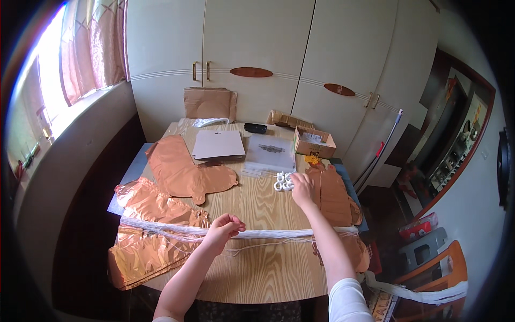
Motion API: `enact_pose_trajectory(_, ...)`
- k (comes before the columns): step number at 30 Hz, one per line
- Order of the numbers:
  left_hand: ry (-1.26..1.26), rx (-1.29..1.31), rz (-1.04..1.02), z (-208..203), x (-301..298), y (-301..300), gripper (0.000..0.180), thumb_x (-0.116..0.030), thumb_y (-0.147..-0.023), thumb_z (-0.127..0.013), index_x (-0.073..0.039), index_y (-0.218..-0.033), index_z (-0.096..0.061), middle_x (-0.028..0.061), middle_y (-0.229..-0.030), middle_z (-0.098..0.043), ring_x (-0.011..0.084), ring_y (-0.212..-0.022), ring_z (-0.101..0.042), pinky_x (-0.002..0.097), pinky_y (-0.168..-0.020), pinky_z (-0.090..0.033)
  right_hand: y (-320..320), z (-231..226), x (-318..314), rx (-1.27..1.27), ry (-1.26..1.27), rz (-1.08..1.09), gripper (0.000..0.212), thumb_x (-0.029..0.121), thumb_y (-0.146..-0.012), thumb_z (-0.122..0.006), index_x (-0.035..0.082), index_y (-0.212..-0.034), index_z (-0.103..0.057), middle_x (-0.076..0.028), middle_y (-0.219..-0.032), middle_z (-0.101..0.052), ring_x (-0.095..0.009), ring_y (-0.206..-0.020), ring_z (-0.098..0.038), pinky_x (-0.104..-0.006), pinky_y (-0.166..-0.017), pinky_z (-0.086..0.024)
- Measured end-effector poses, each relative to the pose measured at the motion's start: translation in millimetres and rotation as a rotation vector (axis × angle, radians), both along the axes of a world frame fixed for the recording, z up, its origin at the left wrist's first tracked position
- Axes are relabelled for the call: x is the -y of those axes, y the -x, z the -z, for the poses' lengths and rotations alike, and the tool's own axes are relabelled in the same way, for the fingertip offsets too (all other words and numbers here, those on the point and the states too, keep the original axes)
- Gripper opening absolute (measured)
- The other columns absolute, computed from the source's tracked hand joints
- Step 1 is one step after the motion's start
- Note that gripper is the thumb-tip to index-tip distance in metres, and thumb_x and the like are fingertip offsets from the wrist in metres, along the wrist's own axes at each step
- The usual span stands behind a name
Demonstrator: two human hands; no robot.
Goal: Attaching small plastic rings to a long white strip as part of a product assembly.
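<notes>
My left hand (224, 232) is closed in a pinch above a long bundle of white strings (279, 234) that runs across the table. Whatever its fingertips hold, if anything, is too small to make out. Farther forward and to the right, my right hand (304, 188) has its fingers closed at a small cluster of white ring-shaped rolls (279, 185), gripping one at the cluster's right side. Copper-coloured foil balloons lie flat on the left, a large one (174, 166) and a stack (145, 252); another copper foil stack (335, 196) sits to the right.
Behind the rolls are clear plastic bags (271, 153), a stack of white cards (219, 145), a black object (255, 128) and an open cardboard box (315, 144). Yellow string (311, 159) lies near the box. A wooden chair (456, 263) with white strings stands right of the table (263, 279).
</notes>
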State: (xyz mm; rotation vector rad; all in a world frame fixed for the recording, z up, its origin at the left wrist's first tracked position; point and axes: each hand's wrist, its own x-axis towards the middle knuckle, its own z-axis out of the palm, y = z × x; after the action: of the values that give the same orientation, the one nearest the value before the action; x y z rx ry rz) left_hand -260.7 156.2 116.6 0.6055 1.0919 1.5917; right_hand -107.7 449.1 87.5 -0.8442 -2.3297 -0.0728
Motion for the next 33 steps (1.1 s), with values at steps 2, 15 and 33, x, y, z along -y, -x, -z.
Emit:
enact_pose_trajectory(2, 0.001, -0.008, 0.005, 0.6, 0.2, -0.6, 0.003, -0.008, -0.085, -0.053, -0.009, -0.085, -0.051, 0.0053, -0.088, -0.062, 0.011, -0.082, -0.059, 0.0211, -0.07, -0.043, 0.7, 0.0, -4.2, 0.054, -0.034, -0.029, 0.04, 0.003, -0.079, -0.043, 0.014, -0.114, -0.057, -0.002, -0.122, -0.053, -0.02, -0.12, -0.04, -0.0394, -0.095, -0.029)
enact_pose_trajectory(15, 0.009, -0.044, 0.011, 2.2, -4.0, -1.2, 0.004, -0.008, -0.084, -0.054, -0.009, -0.086, -0.05, 0.0039, -0.087, -0.061, 0.0106, -0.081, -0.059, 0.0211, -0.069, -0.043, -6.0, 13.7, -18.3, 0.213, -0.002, 0.16, 0.039, 0.008, -0.084, -0.04, 0.01, -0.121, -0.052, -0.004, -0.13, -0.048, -0.021, -0.129, -0.031, -0.0407, -0.102, -0.025)
enact_pose_trajectory(33, 0.177, -1.491, 0.246, -16.5, 16.9, 3.8, 0.016, -0.018, -0.068, -0.064, -0.006, -0.078, -0.065, 0.0102, -0.075, -0.063, 0.0267, -0.07, -0.062, 0.0356, -0.065, -0.049, -10.5, -12.3, 202.6, 0.103, 0.128, -0.687, 0.011, 0.019, -0.073, -0.064, 0.009, -0.072, -0.061, -0.003, -0.08, -0.053, -0.02, -0.081, -0.055, -0.0353, -0.071, -0.04)
